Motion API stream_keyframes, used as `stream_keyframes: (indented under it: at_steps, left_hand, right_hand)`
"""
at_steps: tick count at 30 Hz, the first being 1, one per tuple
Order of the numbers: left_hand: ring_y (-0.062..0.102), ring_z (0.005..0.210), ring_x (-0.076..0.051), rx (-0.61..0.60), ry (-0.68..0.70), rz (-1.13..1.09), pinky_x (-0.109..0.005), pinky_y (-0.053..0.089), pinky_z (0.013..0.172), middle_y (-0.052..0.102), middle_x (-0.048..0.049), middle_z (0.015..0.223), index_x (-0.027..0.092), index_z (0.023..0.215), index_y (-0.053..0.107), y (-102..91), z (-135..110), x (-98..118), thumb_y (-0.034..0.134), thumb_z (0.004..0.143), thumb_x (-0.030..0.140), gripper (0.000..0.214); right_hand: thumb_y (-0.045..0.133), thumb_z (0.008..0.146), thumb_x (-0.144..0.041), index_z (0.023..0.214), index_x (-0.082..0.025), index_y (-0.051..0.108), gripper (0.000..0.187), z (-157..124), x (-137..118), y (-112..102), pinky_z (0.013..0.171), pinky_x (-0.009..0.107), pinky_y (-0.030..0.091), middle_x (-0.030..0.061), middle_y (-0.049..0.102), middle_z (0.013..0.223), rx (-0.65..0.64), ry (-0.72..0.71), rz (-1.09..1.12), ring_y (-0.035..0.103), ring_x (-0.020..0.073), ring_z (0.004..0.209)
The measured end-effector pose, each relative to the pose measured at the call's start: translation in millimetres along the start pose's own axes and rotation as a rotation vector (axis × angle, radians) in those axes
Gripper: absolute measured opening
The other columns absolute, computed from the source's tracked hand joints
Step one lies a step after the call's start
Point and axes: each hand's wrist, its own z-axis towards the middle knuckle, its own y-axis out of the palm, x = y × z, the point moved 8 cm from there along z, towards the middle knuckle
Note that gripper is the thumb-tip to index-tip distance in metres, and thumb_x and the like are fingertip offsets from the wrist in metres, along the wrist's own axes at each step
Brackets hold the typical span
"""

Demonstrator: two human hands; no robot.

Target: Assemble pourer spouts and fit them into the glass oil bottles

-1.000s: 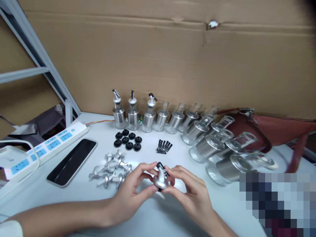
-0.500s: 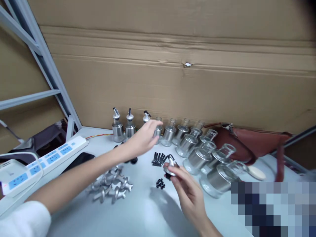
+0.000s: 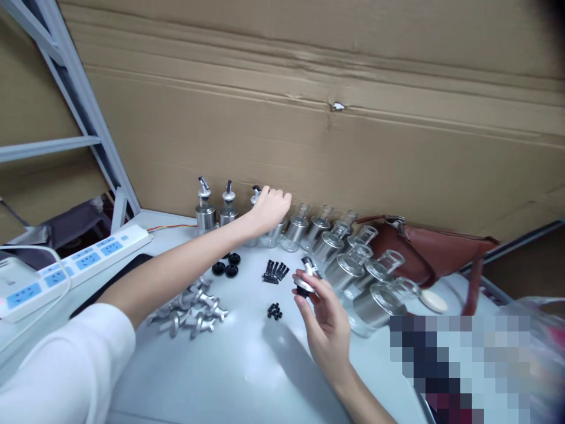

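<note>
My left hand (image 3: pixel 271 209) reaches to the back row, its fingers curled down over the neck of a glass bottle with a steel sleeve (image 3: pixel 274 235); its own fingers hide the grip. In my right hand (image 3: pixel 329 321) is a pourer spout (image 3: pixel 303 284), silver with a black flap and black stopper, pinched upright between thumb and fingers. Left of the reached-for bottle stand bottles fitted with spouts, such as this capped bottle (image 3: pixel 205 217). To its right several open bottles (image 3: pixel 296 229) run in a row and a cluster.
Silver spouts (image 3: pixel 194 315) lie heaped at left, near black stoppers (image 3: pixel 230 270). Black flaps (image 3: pixel 274 271) and small black rings (image 3: pixel 274 311) lie mid-table. A power strip (image 3: pixel 83 268) and phone (image 3: pixel 110 285) are left; a brown bag (image 3: pixel 441 250) and white oval object (image 3: pixel 433 301) are right.
My left hand has moved onto the open bottle's neck, and its fingers have curled down. My right hand still holds the pourer spout. The view has shifted slightly.
</note>
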Motion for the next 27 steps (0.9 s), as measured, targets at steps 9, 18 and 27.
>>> stream_keyframes:
  at_steps: [9,18,27]
  left_hand:
    - [0.054,0.114,-0.023,0.587,0.015,-0.890,-0.039,0.047,0.094,0.042,-0.0099,0.125,0.023,0.122,0.028,-82.9,-82.3,6.1,0.043,0.095,0.017,0.032]
    - [0.062,0.079,-0.011,0.032,-0.256,-1.807,-0.031,0.053,0.073,0.041,0.0007,0.108,0.035,0.115,0.028,-23.6,-185.3,54.5,0.054,0.096,0.035,0.032]
    - [0.055,0.080,-0.007,-0.021,-0.298,-1.845,-0.023,0.046,0.073,0.041,0.0016,0.109,0.036,0.116,0.030,-7.2,-197.2,46.2,0.063,0.091,0.037,0.041]
  right_hand:
    - [0.054,0.093,-0.014,0.125,-0.025,0.056,0.034,-5.7,-8.3,-6.4,0.080,0.039,0.060,0.0125,0.063,0.115,0.077,-0.069,0.064,0.063,0.0239,0.106]
    - [0.056,0.093,-0.017,0.136,-0.024,0.050,0.044,-3.1,-13.5,4.2,0.091,0.047,0.057,0.0153,0.060,0.129,0.017,-0.049,0.135,0.065,0.0278,0.111]
    - [0.055,0.090,-0.014,0.152,-0.025,0.023,0.071,5.8,-76.5,39.4,0.098,0.042,0.054,0.0135,0.044,0.148,-0.474,-0.260,-0.026,0.047,0.0286,0.133]
